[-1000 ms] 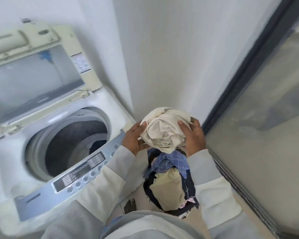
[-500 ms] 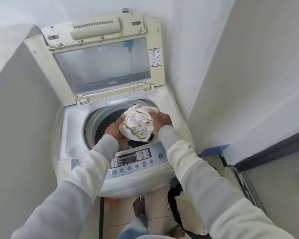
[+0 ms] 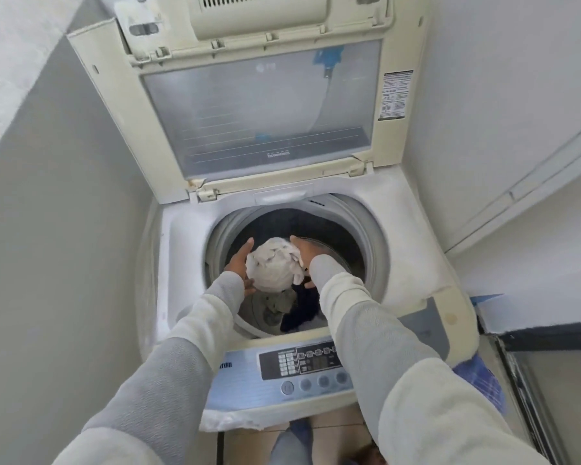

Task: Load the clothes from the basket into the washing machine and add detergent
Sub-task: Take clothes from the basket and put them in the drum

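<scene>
Between grey walls [image 3: 64, 229], a big white washing machine [image 3: 413, 263] is standing with its lid [image 3: 259, 105] tipping up and back. The window in the lid is facing the camera. Below the lid, the round drum [image 3: 373, 250] is lying open. At the front edge, a blue control panel [image 3: 302, 364] with round buttons is showing.

Two arms in pale sleeves [image 3: 168, 364] are reaching over the panel and into the open drum. Right over the drum's mouth, a cream-white bundle of cloth [image 3: 272, 265] is sitting between the two hands, not yet down at the bottom.

The left hand [image 3: 240, 263] is holding the bundle's left side, with its fingers going up along the cloth and its thumb curling under. The right hand [image 3: 304, 251] is gripping the bundle's right side, with its fingers curling over the top.

Deeper down, under the bundle, more clothes are lying at the bottom of the drum — a dark blue cloth [image 3: 302, 307] just beside a grey cloth [image 3: 277, 305]. Off to the right of the machine, low down, a bit of blue checked cloth [image 3: 483, 380] is peeking out past the right sleeve.
</scene>
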